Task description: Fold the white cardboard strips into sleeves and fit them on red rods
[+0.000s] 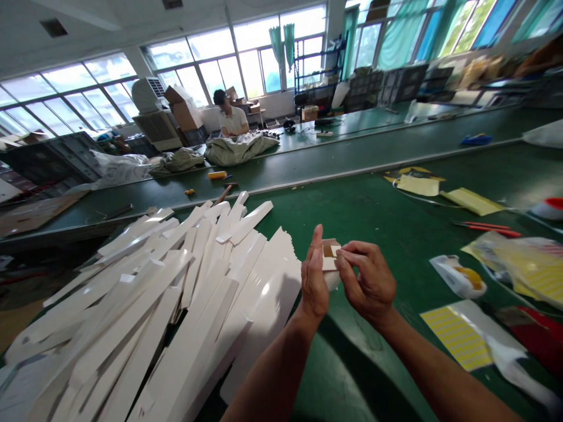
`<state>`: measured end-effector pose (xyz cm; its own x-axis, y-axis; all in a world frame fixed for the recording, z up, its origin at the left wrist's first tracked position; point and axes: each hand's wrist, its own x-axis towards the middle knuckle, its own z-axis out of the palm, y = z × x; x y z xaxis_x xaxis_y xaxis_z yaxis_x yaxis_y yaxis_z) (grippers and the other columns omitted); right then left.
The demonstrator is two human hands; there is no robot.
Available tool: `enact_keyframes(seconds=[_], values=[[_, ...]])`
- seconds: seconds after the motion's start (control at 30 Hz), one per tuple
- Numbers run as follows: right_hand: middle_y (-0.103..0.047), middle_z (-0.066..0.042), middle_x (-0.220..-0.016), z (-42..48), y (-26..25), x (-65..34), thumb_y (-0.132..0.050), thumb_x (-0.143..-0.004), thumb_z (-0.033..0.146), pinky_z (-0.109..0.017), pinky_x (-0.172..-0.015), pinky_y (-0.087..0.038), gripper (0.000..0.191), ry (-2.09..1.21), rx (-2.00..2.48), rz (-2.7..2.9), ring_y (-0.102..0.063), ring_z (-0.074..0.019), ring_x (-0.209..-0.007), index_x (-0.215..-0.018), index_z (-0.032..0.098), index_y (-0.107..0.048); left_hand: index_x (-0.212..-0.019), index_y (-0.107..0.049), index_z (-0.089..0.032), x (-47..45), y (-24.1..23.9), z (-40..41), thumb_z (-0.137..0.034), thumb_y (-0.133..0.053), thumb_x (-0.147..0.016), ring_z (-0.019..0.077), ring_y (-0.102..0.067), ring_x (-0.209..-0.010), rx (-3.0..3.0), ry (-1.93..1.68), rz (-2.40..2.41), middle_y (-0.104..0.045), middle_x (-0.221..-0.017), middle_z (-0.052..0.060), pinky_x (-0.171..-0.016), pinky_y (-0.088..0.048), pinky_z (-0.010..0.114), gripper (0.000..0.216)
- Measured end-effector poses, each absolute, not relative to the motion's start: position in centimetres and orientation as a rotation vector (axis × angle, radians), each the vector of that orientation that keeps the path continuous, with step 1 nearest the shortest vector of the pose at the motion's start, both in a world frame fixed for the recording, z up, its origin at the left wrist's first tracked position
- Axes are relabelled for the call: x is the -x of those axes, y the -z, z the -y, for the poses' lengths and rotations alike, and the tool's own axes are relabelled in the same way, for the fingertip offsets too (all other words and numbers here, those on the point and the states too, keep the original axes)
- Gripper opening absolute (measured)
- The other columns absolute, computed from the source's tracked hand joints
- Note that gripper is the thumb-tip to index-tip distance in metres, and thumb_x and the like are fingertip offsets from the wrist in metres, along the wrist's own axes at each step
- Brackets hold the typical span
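Observation:
Above the green tabletop, my left hand (314,280) is closed around the side of a small white cardboard box (331,264). The open end of the box faces up toward me and shows its brown inside. My right hand (368,280) pinches a flap at the right edge of that end between thumb and fingers. The lower part of the box is mostly hidden behind my hands. Left of my hands lies a large heap of long white cardboard boxes (197,287), mostly flat and narrow, with a wider white sheet (268,281) nearest to my left hand.
Yellow label sheets (457,337), a tape dispenser (457,276), red-handled tool (492,228) and yellow papers (472,201) lie on the right. A hammer (223,193) rests behind the heap. Across the conveyor belt (308,158), a person (233,120) sits by grey-green sacking (240,147).

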<state>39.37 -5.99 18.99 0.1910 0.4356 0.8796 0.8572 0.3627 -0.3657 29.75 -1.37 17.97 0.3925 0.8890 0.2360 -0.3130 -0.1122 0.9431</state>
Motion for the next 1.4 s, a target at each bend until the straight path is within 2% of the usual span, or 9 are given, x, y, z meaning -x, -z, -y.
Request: enact_keyframes(seconds=[0.17, 0.3, 0.47, 0.57, 0.67, 0.8, 1.07, 1.23, 1.4], values=[[-0.055, -0.003, -0.09, 5.4, -19.3, -40.1, -0.055, -0.086, 0.01, -0.03, -0.067, -0.045, 0.012, 0.136, 1.289, 1.363, -0.056, -0.0161, -0.08, -0.09, 0.021, -0.056, -0.145, -0.045, -0.018, -30.2, -18.2, 0.5, -0.023, -0.047, -0.086, 0.0165, -0.062, -0.091, -1.073, -1.06, -0.488, -0.068, -0.1, 0.003, -0.085, -0.047, 0.028, 0.059], [-0.058, -0.003, -0.099, 5.1, -20.3, -40.8, -0.052, -0.081, 0.012, -0.028, -0.062, -0.043, 0.026, -0.262, 1.356, 1.344, -0.051, -0.012, -0.066, -0.103, 0.021, -0.059, -0.115, -0.063, -0.016, -31.3, -18.9, 0.2, -0.018, -0.049, -0.076, 0.0161, -0.06, -0.083, -1.018, -1.107, -0.674, -0.066, -0.09, 0.003, -0.072, -0.046, 0.025, 0.041], [-0.065, -0.002, -0.087, 4.5, -21.6, -41.9, -0.05, -0.075, 0.014, -0.029, -0.068, -0.044, 0.024, -0.504, 1.371, 1.303, -0.058, -0.0164, -0.077, -0.09, 0.019, -0.069, -0.099, -0.059, -0.016, -33.0, -18.5, 0.4, -0.029, -0.045, -0.088, 0.0163, -0.062, -0.079, -1.002, -1.238, -0.864, -0.063, -0.088, 0.004, -0.071, -0.049, 0.027, 0.022], [-0.066, -0.001, -0.085, 4.3, -21.5, -42.6, -0.053, -0.071, 0.014, -0.026, -0.061, -0.041, 0.024, -0.626, 1.352, 1.15, -0.056, -0.0147, -0.071, -0.089, 0.02, -0.069, -0.116, -0.052, -0.015, -33.5, -16.2, 0.7, -0.054, -0.034, -0.097, 0.0198, -0.064, -0.095, -1.225, -1.427, -0.807, -0.063, -0.105, 0.011, -0.085, -0.052, 0.033, 0.047], [-0.064, -0.001, -0.088, 4.3, -21.5, -43.0, -0.054, -0.073, 0.015, -0.025, -0.057, -0.041, 0.03, -0.689, 1.343, 1.176, -0.055, -0.014, -0.071, -0.096, 0.022, -0.073, -0.13, -0.04, -0.013, -33.5, -13.9, 0.6, -0.078, -0.048, -0.081, 0.0257, -0.064, -0.104, -1.558, -1.541, -0.622, -0.06, -0.116, 0.017, -0.09, -0.053, 0.039, 0.081], [-0.057, -0.003, -0.089, 4.6, -22.2, -43.3, -0.054, -0.073, 0.015, -0.025, -0.065, -0.044, 0.028, -0.635, 1.333, 1.265, -0.056, -0.0154, -0.082, -0.081, 0.023, -0.079, -0.136, -0.032, -0.015, -33.0, -13.9, 0.3, -0.085, -0.06, -0.062, 0.025, -0.068, -0.091, -1.663, -1.485, -0.676, -0.063, -0.107, 0.013, -0.08, -0.057, 0.038, 0.105], [-0.055, -0.004, -0.088, 6.5, -23.7, -44.9, -0.056, -0.089, 0.028, -0.025, -0.07, -0.047, 0.022, -0.76, 1.32, 1.667, -0.056, -0.0147, -0.082, -0.091, 0.021, -0.077, -0.147, -0.012, -0.018, -31.0, -15.4, 2.4, -0.046, -0.067, -0.084, 0.021, -0.07, -0.086, -1.917, -1.37, -0.731, -0.064, -0.101, 0.008, -0.074, -0.058, 0.033, 0.089], [-0.057, -0.002, -0.089, 5.8, -25.8, -46.7, -0.06, -0.092, 0.039, -0.023, -0.061, -0.051, 0.025, -1.218, 1.29, 1.919, -0.058, -0.0123, -0.074, -0.105, 0.018, -0.064, -0.15, -0.008, -0.019, -31.0, -14.8, 3.1, -0.037, -0.071, -0.078, 0.0204, -0.071, -0.081, -1.956, -1.407, -0.666, -0.065, -0.103, 0.009, -0.066, -0.059, 0.03, 0.097], [-0.057, 0.002, -0.079, 4.3, -26.1, -46.4, -0.067, -0.085, 0.038, -0.018, -0.046, -0.049, 0.028, -1.607, 1.237, 1.787, -0.055, -0.0099, -0.062, -0.096, 0.018, -0.052, -0.15, -0.009, -0.017, -30.5, -14.9, 3.2, -0.031, -0.072, -0.074, 0.0207, -0.072, -0.079, -1.959, -1.364, -0.688, -0.066, -0.107, 0.012, -0.062, -0.059, 0.028, 0.1]])
